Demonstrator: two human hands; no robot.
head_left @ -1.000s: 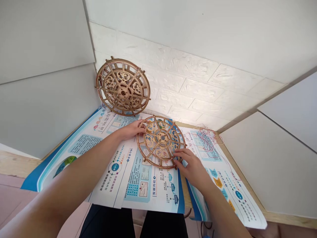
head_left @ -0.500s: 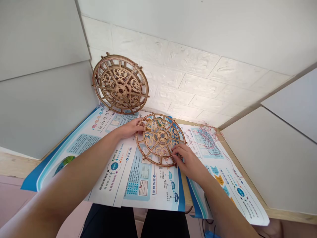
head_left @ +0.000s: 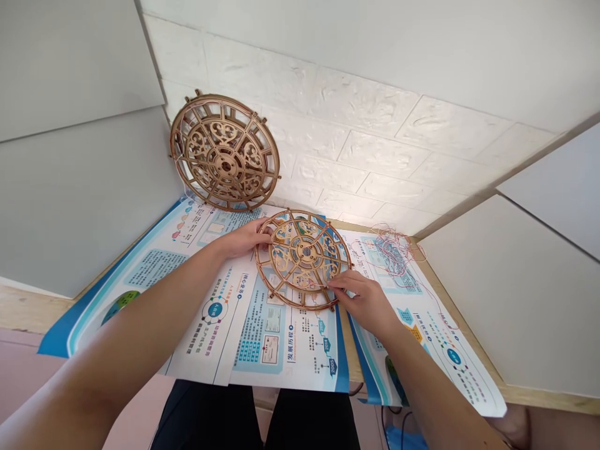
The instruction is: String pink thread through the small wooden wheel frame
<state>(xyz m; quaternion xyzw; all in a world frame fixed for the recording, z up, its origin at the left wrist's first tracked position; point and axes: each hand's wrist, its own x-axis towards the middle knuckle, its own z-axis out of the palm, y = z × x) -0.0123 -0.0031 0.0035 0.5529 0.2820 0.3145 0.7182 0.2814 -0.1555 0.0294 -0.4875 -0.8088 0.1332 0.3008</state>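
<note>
One laser-cut wooden wheel (head_left: 304, 253) under our hands on printed posters (head_left: 290, 356), lower centre | left hand (head_left: 244, 240) curled on its left rim, right hand (head_left: 360, 306) on its lower right edge, both seemingly grasping lightly, hard to be sure | second wooden wheel (head_left: 225, 153) leaning on white brick wall (head_left: 356, 144), upper left | tangled red thread (head_left: 394, 253) right of centre

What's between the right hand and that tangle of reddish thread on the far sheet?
In the head view, the printed poster sheet lies between the right hand and the tangle of reddish thread; no other object shows there.
</note>
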